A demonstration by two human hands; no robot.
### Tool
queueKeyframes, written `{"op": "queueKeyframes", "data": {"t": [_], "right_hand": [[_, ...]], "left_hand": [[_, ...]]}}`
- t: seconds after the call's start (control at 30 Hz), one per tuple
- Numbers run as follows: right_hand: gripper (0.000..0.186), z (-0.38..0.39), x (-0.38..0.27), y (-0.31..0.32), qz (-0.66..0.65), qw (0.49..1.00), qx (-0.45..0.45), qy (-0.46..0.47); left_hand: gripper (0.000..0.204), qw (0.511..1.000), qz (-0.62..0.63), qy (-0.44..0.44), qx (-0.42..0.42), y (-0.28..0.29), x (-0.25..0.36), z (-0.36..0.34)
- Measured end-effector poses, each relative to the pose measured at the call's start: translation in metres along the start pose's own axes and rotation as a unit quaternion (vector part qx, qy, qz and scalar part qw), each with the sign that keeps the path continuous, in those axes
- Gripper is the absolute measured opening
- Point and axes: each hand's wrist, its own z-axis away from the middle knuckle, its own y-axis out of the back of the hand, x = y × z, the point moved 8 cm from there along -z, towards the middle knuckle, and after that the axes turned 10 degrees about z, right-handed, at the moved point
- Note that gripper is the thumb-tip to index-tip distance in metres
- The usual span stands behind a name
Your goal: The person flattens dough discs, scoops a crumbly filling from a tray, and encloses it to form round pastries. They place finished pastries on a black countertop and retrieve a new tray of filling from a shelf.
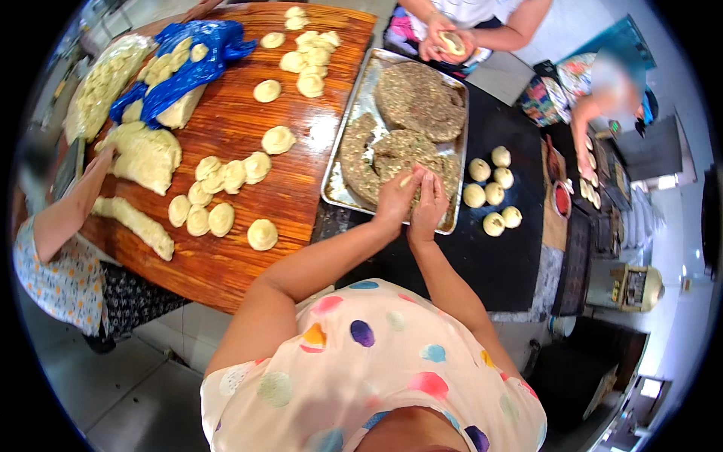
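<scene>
Over the near edge of a metal tray [329, 184], my left hand [396, 202] and my right hand [429, 205] are closed together. A small bit of pale dough [407, 180] shows between their fingers; the rest of it is hidden. Brown, crumbly filling [420, 102] lies heaped in the tray, one mound behind the other. Several filled dough balls [494, 193] sit on the black surface [459, 273] to the right of my hands. Flattened dough rounds [263, 234] are scattered over the wooden table [248, 279] on my left.
At the left, a co-worker's hand [105, 160] touches a dough slab [143, 157], near a dough strip [135, 226] and blue plastic [203, 60]. Across the tray, another person's hands [444, 44] hold filled dough. A third person reaches toward dough pieces [590, 190] at the far right, beyond a red-filled bowl [562, 200].
</scene>
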Motion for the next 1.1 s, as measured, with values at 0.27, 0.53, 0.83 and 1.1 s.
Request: {"op": "queueKeyframes", "data": {"t": [0.27,0.53,0.83,1.1], "right_hand": [[0.022,0.011,-0.035,-0.015,0.047,0.998,0.007,0.046],[0.040,0.013,-0.025,-0.007,-0.081,0.992,-0.086,-0.031],[0.036,0.002,0.006,0.005,0.024,1.000,-0.004,-0.017],[0.025,0.016,-0.012,0.009,-0.051,0.998,0.047,-0.004]], "left_hand": [[0.035,0.965,0.256,0.050,0.021,0.000,0.015,0.016],[0.042,0.975,0.184,0.112,-0.050,0.001,0.032,0.023],[0.059,0.978,-0.199,-0.043,-0.044,-0.001,0.016,-0.014],[0.038,0.970,0.239,0.046,-0.021,-0.015,0.014,0.027]]}}
